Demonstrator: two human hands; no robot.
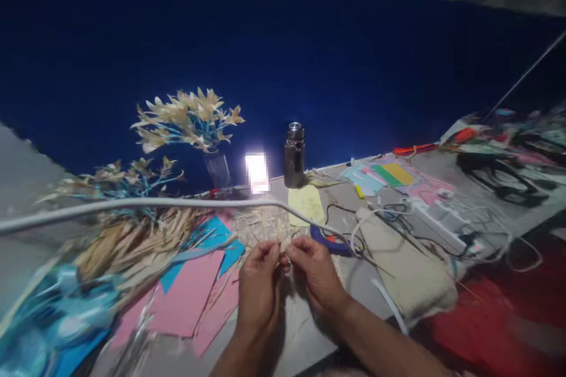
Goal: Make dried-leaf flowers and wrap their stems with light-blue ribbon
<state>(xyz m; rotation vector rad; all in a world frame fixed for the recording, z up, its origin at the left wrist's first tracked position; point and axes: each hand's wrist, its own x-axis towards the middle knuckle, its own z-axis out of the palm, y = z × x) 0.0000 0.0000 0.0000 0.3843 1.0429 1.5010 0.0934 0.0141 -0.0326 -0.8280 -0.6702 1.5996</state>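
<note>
My left hand (259,277) and my right hand (316,274) meet over the front middle of the table, fingertips almost touching. Both are closed in a pinch. Something small and thin seems to be between them, but it is too small and blurred to name. Pale dry scraps (259,224) are strewn just beyond the fingers. Left of my left hand lie pink sheets (188,297) and blue sheets (230,259). A dark blue ring-shaped thing (329,241), perhaps a tape roll, lies beyond my right hand, near a yellow paper (306,206).
A white cable (177,203) crosses in front of the view. Behind stand a dark flask (294,159), a glowing screen (257,173) and a vase (217,169) of artificial flowers (188,121). Dried husks (110,241) lie left; a beige pad (404,271) and power strip (437,224) right.
</note>
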